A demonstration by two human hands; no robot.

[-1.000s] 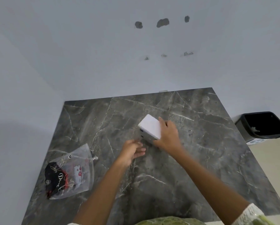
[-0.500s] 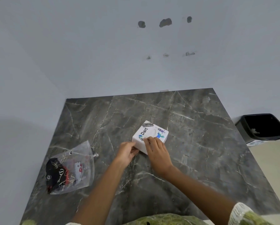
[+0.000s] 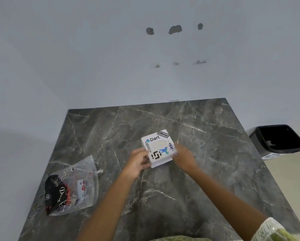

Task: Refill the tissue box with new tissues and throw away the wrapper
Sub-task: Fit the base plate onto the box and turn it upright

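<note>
While two hands, left hand (image 3: 137, 162), right hand (image 3: 184, 156), fingers pinching one tissue box (image 3: 158, 148), one wrapper (image 3: 72, 186), one bin (image 3: 278, 140)

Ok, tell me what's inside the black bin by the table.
The black bin looks mostly empty: one small pale scrap lies inside. Its near wall hides part of the bottom.

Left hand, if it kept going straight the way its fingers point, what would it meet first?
The left hand already touches the white stickered tissue box; pushing on would likely press that box toward the right hand.
</note>
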